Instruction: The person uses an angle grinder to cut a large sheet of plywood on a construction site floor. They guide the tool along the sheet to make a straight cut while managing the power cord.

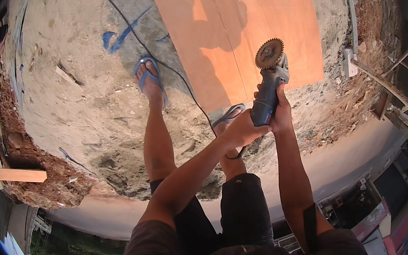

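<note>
An angle grinder (265, 97) with a dark body is held in both hands over the near right part of a plywood sheet (280, 2). My left hand (242, 131) is closed round the grinder's rear end. Further forward, my right hand (281, 110) grips the body from the right, with fingertips showing on its left side. A round toothed saw blade (269, 54) is fitted at the grinder's head; whether it spins or touches the wood I cannot tell. One thin dark line (224, 28) runs lengthwise along the sheet.
A black cord (173, 70) crosses the rough concrete ground (88, 86) near my sandalled left foot (149, 78). My other foot (228, 116) is by the sheet's near edge. A wooden plank (12, 174) juts in at left; bent poles (403, 94) stand at right.
</note>
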Motion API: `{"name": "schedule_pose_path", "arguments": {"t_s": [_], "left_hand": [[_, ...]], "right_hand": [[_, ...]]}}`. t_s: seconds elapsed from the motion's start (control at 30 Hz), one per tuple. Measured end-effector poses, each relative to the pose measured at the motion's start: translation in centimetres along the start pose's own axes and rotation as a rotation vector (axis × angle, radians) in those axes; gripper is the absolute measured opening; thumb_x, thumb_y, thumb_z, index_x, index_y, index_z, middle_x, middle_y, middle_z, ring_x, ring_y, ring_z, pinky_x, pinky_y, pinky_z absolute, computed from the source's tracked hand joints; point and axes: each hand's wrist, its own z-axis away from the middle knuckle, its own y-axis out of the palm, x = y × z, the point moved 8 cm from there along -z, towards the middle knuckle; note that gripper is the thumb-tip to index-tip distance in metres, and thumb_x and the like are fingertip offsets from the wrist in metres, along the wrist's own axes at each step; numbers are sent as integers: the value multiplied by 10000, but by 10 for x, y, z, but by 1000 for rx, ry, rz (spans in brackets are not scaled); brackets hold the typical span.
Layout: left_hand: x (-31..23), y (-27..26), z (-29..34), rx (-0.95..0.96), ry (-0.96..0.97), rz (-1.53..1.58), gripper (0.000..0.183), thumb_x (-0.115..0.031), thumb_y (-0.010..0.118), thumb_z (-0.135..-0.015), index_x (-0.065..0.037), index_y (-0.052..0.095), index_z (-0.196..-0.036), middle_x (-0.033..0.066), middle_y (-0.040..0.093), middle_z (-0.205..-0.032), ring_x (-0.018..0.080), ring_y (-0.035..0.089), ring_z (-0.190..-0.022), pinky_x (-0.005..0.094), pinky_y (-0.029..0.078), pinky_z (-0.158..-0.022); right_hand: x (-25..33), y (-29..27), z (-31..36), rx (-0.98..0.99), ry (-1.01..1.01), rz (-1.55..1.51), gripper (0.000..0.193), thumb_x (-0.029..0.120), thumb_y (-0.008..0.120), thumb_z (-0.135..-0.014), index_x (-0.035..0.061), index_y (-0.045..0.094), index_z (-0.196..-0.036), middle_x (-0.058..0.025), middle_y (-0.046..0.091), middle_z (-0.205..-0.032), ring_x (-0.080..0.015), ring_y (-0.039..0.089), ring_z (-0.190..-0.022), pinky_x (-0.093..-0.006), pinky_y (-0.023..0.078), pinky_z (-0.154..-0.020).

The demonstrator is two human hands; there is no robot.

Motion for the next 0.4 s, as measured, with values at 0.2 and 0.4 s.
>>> {"name": "schedule_pose_path", "arguments": {"t_s": [0.2,0.4], "left_hand": [[-23,-24,5,-51,-111,-69,638,-379,792,-779,69,568,-1173,160,690,-956,221,689,-840,353,536,-714],[-19,-39,9,-49,-56,-48,917,-409,777,-811,60,359,-1479,276,630,-1260,271,657,-1165,367,507,-986]], "right_hand": [[9,23,-17,-143,77,190,713,706,437,-987,45,574,-1219,-107,664,-973,-213,686,-823,-366,609,-692],[9,37,-61,-11,114,578,648,466,836,-825,41,538,-1213,-80,637,-913,-177,671,-778,-339,597,-689]]}}
